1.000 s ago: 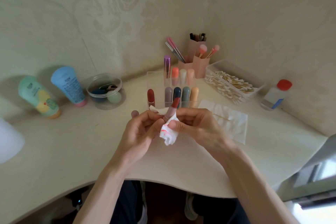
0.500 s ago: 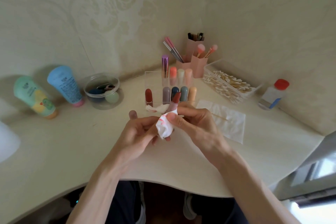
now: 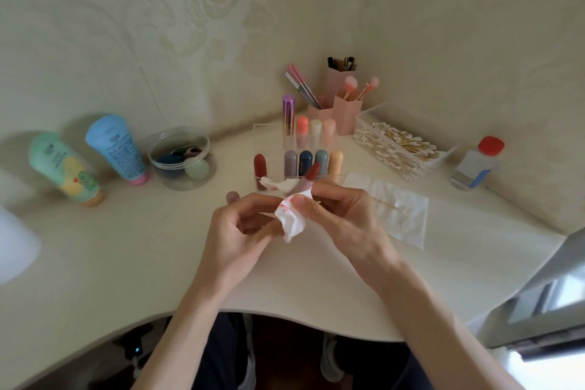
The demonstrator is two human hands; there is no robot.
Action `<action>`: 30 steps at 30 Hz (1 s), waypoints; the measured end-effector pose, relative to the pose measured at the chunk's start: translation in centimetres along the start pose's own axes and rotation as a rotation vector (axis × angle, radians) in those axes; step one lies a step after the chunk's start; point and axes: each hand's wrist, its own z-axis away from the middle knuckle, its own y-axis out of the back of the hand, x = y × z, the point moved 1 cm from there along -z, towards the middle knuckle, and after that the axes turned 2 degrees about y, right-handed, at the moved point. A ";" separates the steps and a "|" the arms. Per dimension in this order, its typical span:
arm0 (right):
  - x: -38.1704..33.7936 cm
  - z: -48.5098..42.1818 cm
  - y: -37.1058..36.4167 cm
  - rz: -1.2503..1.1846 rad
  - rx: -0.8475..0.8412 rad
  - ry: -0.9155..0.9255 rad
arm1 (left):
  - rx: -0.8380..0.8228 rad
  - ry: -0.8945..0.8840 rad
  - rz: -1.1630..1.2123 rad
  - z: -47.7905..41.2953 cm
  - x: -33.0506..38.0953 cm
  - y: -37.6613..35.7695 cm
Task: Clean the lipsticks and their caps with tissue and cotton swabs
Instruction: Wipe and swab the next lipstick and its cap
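An open lipstick (image 3: 309,177) with a dark red bullet and a pale pink tube points up and away above the desk. My left hand (image 3: 240,228) grips its lower end, which is mostly hidden. My right hand (image 3: 343,215) pinches a crumpled white tissue (image 3: 292,220), smeared with red, against the tube just below the bullet. A mauve cap (image 3: 232,197) stands on the desk left of my left hand. Another crumpled tissue scrap (image 3: 278,184) lies behind my hands.
A clear organizer (image 3: 262,130) holds several capped lipsticks. To the right are a box of cotton swabs (image 3: 399,142), a flat tissue (image 3: 402,215) with one swab on it, and a red-capped bottle (image 3: 478,165). Pink brush holders (image 3: 346,111), a clear jar (image 3: 180,158) and two tubes (image 3: 120,149) stand along the wall.
My right thumb has shifted on the tissue around the tube, and the tissue is bunched differently. Both hands and the lipstick stay in about the same place.
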 end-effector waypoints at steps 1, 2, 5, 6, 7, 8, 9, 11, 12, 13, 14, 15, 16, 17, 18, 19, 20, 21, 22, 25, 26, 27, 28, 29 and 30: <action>0.0 0.0 0.1 -0.025 0.002 0.005 | -0.042 0.009 0.030 0.0 0.1 0.0; 0.0 0.1 0.2 -0.036 0.007 0.009 | -0.059 0.020 0.053 -0.1 0.1 0.0; 0.4 0.0 0.3 -0.036 -0.005 0.011 | -0.021 0.053 0.076 -0.1 0.1 0.0; 0.5 0.0 0.3 -0.040 -0.011 0.013 | -0.008 0.052 0.090 0.0 0.2 -0.1; 0.6 -0.1 0.3 -0.048 -0.007 0.015 | 0.003 0.047 0.103 0.1 0.3 -0.1; 0.7 -0.1 0.3 -0.055 0.000 0.015 | 0.007 0.036 0.112 0.2 0.3 -0.1; 0.7 -0.1 0.4 -0.053 0.019 0.016 | 0.012 0.026 0.119 0.2 0.3 0.0; 0.7 -0.1 0.5 -0.017 0.070 0.029 | 0.027 0.019 0.145 0.2 0.2 0.2; 0.8 0.0 0.6 0.016 0.098 0.042 | 0.036 0.020 0.156 0.2 0.1 0.3; 0.9 0.0 0.7 0.069 0.124 0.055 | 0.042 0.020 0.163 0.2 0.2 0.5; 1.0 0.1 0.7 0.138 0.138 0.066 | 0.039 0.014 0.171 0.2 0.2 0.6; 1.1 0.1 0.5 0.208 0.137 0.069 | 0.027 0.002 0.179 0.3 0.2 0.7; 1.2 0.1 0.4 0.259 0.126 0.065 | 0.012 -0.009 0.186 0.3 0.3 0.7; 1.2 0.2 0.2 0.277 0.121 0.068 | -0.003 -0.017 0.192 0.3 0.3 0.7; 1.2 0.2 0.0 0.266 0.122 0.076 | -0.014 -0.020 0.198 0.3 0.3 0.6; 1.1 0.2 -0.1 0.241 0.135 0.085 | -0.022 -0.019 0.201 0.3 0.4 0.6; 1.0 0.1 -0.2 0.214 0.150 0.090 | -0.027 -0.019 0.200 0.3 0.4 0.5; 0.9 0.1 -0.1 0.201 0.166 0.092 | -0.035 -0.018 0.197 0.3 0.4 0.5; 0.9 0.1 0.0 0.201 0.173 0.093 | -0.045 -0.017 0.196 0.3 0.4 0.5; 1.1 0.2 0.4 0.264 0.208 0.097 | -0.070 -0.004 0.191 0.3 0.3 0.4; 1.0 0.2 0.4 0.294 0.221 0.103 | -0.078 0.005 0.189 0.3 0.3 0.4; 0.9 0.2 0.3 0.319 0.229 0.110 | -0.090 0.014 0.189 0.3 0.2 0.4; 0.8 0.2 0.2 0.330 0.229 0.110 | -0.103 0.020 0.189 0.2 0.2 0.3; 0.8 0.2 0.1 0.325 0.221 0.102 | -0.114 0.022 0.187 0.2 0.2 0.3; 0.9 0.2 0.0 0.306 0.214 0.088 | -0.120 0.024 0.186 0.2 0.2 0.3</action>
